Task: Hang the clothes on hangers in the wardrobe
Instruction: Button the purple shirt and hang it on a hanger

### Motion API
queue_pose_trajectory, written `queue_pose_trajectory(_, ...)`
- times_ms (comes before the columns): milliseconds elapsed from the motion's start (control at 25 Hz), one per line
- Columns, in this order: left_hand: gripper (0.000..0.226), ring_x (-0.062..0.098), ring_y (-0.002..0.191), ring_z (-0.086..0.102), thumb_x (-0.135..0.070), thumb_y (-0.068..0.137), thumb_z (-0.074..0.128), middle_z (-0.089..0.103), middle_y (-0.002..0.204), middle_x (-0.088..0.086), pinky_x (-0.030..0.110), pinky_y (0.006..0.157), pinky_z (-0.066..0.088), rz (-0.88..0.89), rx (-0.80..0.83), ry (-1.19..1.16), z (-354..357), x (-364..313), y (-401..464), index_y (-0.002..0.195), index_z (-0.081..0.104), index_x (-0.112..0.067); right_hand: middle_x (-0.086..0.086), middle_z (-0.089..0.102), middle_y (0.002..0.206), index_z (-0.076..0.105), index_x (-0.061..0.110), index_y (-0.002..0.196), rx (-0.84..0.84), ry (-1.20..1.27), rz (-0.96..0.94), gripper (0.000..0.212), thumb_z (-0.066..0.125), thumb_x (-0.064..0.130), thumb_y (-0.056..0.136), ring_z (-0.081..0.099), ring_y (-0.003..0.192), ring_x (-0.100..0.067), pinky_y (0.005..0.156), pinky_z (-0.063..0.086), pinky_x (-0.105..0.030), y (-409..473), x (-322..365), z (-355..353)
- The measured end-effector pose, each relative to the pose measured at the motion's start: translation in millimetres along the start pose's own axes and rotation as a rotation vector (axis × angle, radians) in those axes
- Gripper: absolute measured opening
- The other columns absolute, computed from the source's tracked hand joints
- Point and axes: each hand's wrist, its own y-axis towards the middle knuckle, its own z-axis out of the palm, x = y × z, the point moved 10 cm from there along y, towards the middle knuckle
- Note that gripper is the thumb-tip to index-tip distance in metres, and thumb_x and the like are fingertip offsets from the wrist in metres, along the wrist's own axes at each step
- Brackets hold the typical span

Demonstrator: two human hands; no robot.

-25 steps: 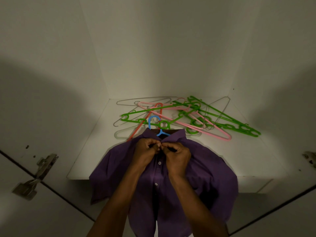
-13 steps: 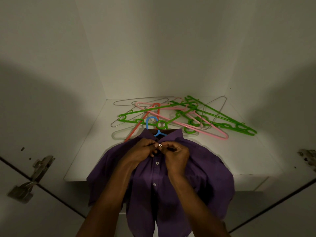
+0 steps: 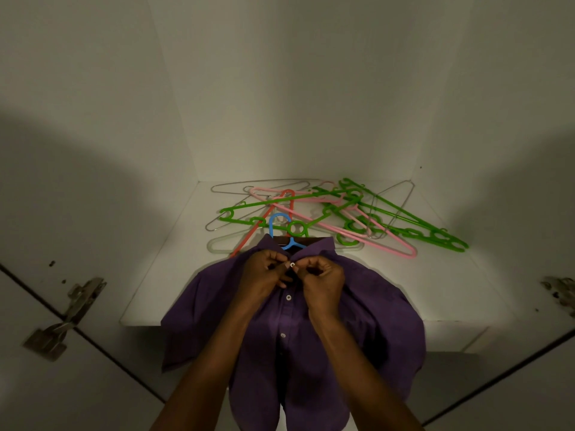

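At the collar of the purple shirt [image 3: 367, 309], between the two sets of fingertips, the top button [image 3: 292, 265] now shows as a small white dot. A second ago the pinched fingers covered that spot entirely; half a second ago the button had just come into view, and it sits in the same place now. My reading is that it has been worked through its hole, or very nearly, though the fingers hide the buttonhole itself.

The left hand [image 3: 264, 276] pinches the placket edge just left of the button, fingers curled tight on the cloth. The right hand [image 3: 323, 276] does the same from the other side, thumb and forefinger closed on the fabric beside the button. Below the fingers two more buttons run down the shirt front, and these look fastened.

Just beyond the fingertips the blue hanger [image 3: 281, 231] rises out of the collar, its hook lying flat on the white wardrobe shelf [image 3: 174, 275]. The shirt rests with its shoulders on the shelf and its body draped over the front edge toward the person.

Farther beyond the fingers lies a loose heap of spare hangers: green hangers [image 3: 413, 225], a pink hanger [image 3: 348, 236], a red hanger [image 3: 258, 225] and thin wire hangers [image 3: 236, 185], overlapping one another.

With the collar closed, the shirt should stay on its hanger; lifting it by the hook to a rail, which is not in view, seems the step ahead.
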Motion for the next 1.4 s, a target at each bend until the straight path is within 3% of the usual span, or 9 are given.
queue_pose_trajectory(200, 0.016, 0.013, 0.067, 0.071, -0.013, 0.076, 0.082, 0.074, 0.076, -0.004, 0.029, 0.063, 0.056, 0.246, -0.372, 0.183, -44.2, -49.4, 4.9, 0.081, 0.068, -0.02, 0.0, 0.075, 0.073, 0.075, 0.015, 0.073, -0.013, -0.061, 0.012, 0.019, 0.077, -0.003, 0.077, 0.072, 0.071, -0.018, 0.073, 0.062, -0.045, -0.6, -4.3, -2.2)
queue_pose_trajectory(360, 0.028, 0.019, 0.102, 0.062, -0.044, 0.066, 0.089, 0.074, 0.096, -0.006, 0.037, 0.079, 0.055, 0.268, -0.219, 0.868, -13.6, -79.5, 41.5, 0.086, 0.075, -0.031, -0.003, 0.074, 0.072, 0.074, 0.015, 0.07, -0.032, -0.015, 0.024, 0.021, 0.074, -0.005, 0.075, 0.072, 0.072, -0.025, 0.074, 0.061, -0.048, 0.3, -5.6, -4.6)
queue_pose_trajectory(440, 0.047, 0.029, 0.114, 0.056, -0.048, 0.065, 0.09, 0.067, 0.115, 0.004, 0.043, 0.091, 0.051, 0.179, -0.153, 0.979, -3.2, -68.2, 54.6, 0.104, 0.074, -0.027, -0.005, 0.074, 0.072, 0.073, 0.016, 0.069, -0.031, 0.02, 0.031, 0.024, 0.073, -0.007, 0.074, 0.071, 0.072, -0.028, 0.074, 0.061, -0.046, -0.6, -4.9, -6.4)
queue_pose_trajectory(640, 0.082, 0.033, 0.108, 0.061, -0.046, 0.063, 0.091, 0.057, 0.121, 0.014, 0.038, 0.084, 0.052, 0.068, -0.177, 0.709, -13.2, -53.7, 73.5, 0.124, 0.051, -0.008, -0.009, 0.073, 0.071, 0.072, 0.017, 0.067, -0.028, 0.11, 0.036, 0.032, 0.069, -0.014, 0.076, 0.068, 0.069, -0.024, 0.072, 0.058, -0.043, -3.2, 0.6, -7.4)
queue_pose_trajectory(880, 0.016, 0.035, 0.093, 0.069, -0.025, 0.085, 0.072, 0.069, 0.085, 0.011, 0.034, 0.066, 0.043, 0.138, -0.243, 0.67, -31.2, -76.1, 80.9, 0.082, 0.068, -0.01, -0.014, 0.071, 0.071, 0.07, 0.007, 0.069, -0.065, 0.271, 0.055, 0.027, 0.068, -0.019, 0.078, 0.065, 0.067, -0.022, 0.068, 0.054, -0.04, -5.4, 2.9, -11.3)
queue_pose_trajectory(960, 0.022, 0.033, 0.082, 0.069, -0.028, 0.086, 0.072, 0.068, 0.075, 0.008, 0.034, 0.063, 0.044, 0.191, -0.204, 0.627, -30.9, -93.8, 78.5, 0.071, 0.067, -0.013, -0.015, 0.071, 0.07, 0.069, 0.005, 0.068, -0.074, 0.264, 0.037, 0.025, 0.067, -0.018, 0.078, 0.064, 0.066, -0.021, 0.067, 0.053, -0.039, -6.6, 7.5, -16.7)
queue_pose_trajectory(1200, 0.013, 0.018, 0.075, 0.072, -0.024, 0.08, 0.082, 0.076, 0.079, 0.006, 0.033, 0.072, 0.056, 0.474, -0.017, 0.241, -35.7, -198.3, 32.6, 0.088, 0.077, -0.015, 0.0, 0.071, 0.082, 0.068, 0.016, 0.081, -0.239, -0.066, -0.384, 0.009, 0.073, 0.022, 0.076, 0.066, 0.076, -0.015, 0.073, 0.053, -0.033, 27.7, 102.9, -91.8)
queue_pose_trajectory(1320, 0.012, 0.025, 0.075, 0.073, -0.019, 0.085, 0.083, 0.075, 0.08, 0.011, 0.032, 0.068, 0.059, 0.585, 0.105, 0.224, -23.8, -255.9, -6.6, 0.093, 0.078, -0.011, 0.004, 0.075, 0.104, 0.075, 0.023, 0.099, 0.077, -0.142, -0.292, 0.034, 0.079, 0.049, 0.079, 0.069, 0.099, -0.013, 0.086, 0.051, -0.03, 56.9, 139.4, -87.0)
queue_pose_trajectory(1400, 0.013, 0.02, 0.07, 0.07, -0.02, 0.083, 0.085, 0.075, 0.078, 0.009, 0.035, 0.067, 0.061, 0.676, 0.086, 0.248, -21.2, -291.5, -30.3, 0.094, 0.081, -0.013, 0.005, 0.078, 0.1, 0.082, 0.027, 0.094, 0.5, -0.045, -0.149, 0.013, 0.078, 0.034, 0.085, 0.07, 0.093, -0.008, 0.085, 0.05, -0.026, 46.8, 157.0, -58.2)
